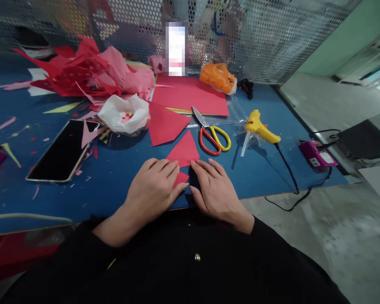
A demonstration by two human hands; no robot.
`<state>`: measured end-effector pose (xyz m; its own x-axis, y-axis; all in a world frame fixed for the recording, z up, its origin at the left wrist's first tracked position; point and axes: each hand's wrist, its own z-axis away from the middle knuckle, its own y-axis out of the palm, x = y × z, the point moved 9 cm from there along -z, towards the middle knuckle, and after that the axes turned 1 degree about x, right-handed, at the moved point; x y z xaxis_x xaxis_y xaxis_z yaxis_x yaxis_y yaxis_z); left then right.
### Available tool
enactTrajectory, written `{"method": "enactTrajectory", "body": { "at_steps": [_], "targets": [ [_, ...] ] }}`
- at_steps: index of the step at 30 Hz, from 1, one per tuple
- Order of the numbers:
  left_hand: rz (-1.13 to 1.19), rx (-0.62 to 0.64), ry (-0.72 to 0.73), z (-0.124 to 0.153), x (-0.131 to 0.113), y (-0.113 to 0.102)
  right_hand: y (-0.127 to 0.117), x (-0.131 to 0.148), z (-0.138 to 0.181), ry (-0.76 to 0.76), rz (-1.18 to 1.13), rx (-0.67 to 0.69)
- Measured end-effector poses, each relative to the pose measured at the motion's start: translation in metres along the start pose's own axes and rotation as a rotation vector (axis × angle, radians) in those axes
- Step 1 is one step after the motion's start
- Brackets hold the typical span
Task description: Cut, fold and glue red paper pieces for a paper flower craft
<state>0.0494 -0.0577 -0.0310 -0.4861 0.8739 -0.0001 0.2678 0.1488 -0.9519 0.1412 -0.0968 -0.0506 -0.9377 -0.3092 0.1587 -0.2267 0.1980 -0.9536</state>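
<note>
Both hands rest on a small piece of red paper at the front of the blue table; its pointed top shows beyond the fingertips. My left hand lies flat over the paper's left side, fingers together and stretched out. On the right edge, my right hand presses with extended fingers, its thumb near the left thumb. A lower bit of red paper shows between the hands; whether it is a fold of the same piece I cannot tell. Just beyond lie another cut red paper and scissors with red and yellow handles.
A yellow glue gun lies right, its cord running toward a purple power strip. At left are a dark-screened phone, a white bag of scraps and crumpled red paper. Red sheets and an orange packet sit behind.
</note>
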Motion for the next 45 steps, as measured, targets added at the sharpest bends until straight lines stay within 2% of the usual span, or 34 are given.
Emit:
{"method": "enactTrajectory", "body": {
  "at_steps": [4, 7, 9, 12, 15, 19, 24, 33, 36, 40, 45],
  "targets": [
    [0.089, -0.102, -0.165, 0.011, 0.022, -0.011, -0.001, -0.001, 0.001, 0.012, -0.029, 0.000],
    [0.049, -0.158, -0.261, 0.021, 0.030, -0.019, -0.002, -0.001, 0.002, 0.006, -0.029, -0.013],
    [0.019, -0.140, -0.210, 0.022, 0.023, -0.018, -0.002, 0.000, 0.003, 0.002, -0.029, -0.021],
    [0.005, -0.065, -0.046, 0.018, 0.006, -0.007, -0.001, 0.000, 0.003, 0.000, -0.028, -0.031],
    [-0.006, -0.072, 0.026, 0.015, -0.001, -0.003, 0.000, -0.001, 0.003, -0.001, -0.028, -0.042],
    [0.004, -0.093, 0.003, 0.014, 0.001, -0.001, -0.001, -0.004, 0.002, -0.002, -0.068, -0.043],
    [-0.019, -0.059, 0.010, 0.015, -0.003, 0.003, -0.003, -0.009, 0.003, 0.001, -0.140, -0.033],
    [-0.067, -0.018, -0.022, 0.012, -0.006, 0.004, -0.004, 0.007, 0.001, 0.009, 0.053, -0.113],
    [-0.056, -0.017, -0.042, 0.012, -0.006, 0.005, -0.007, 0.015, -0.006, 0.024, 0.052, -0.141],
    [-0.020, -0.028, -0.068, 0.014, -0.005, 0.006, -0.003, 0.027, -0.014, -0.052, -0.007, -0.133],
    [-0.007, -0.043, -0.087, 0.015, -0.005, 0.005, 0.002, 0.016, -0.008, -0.039, 0.004, -0.096]
  ]
}}
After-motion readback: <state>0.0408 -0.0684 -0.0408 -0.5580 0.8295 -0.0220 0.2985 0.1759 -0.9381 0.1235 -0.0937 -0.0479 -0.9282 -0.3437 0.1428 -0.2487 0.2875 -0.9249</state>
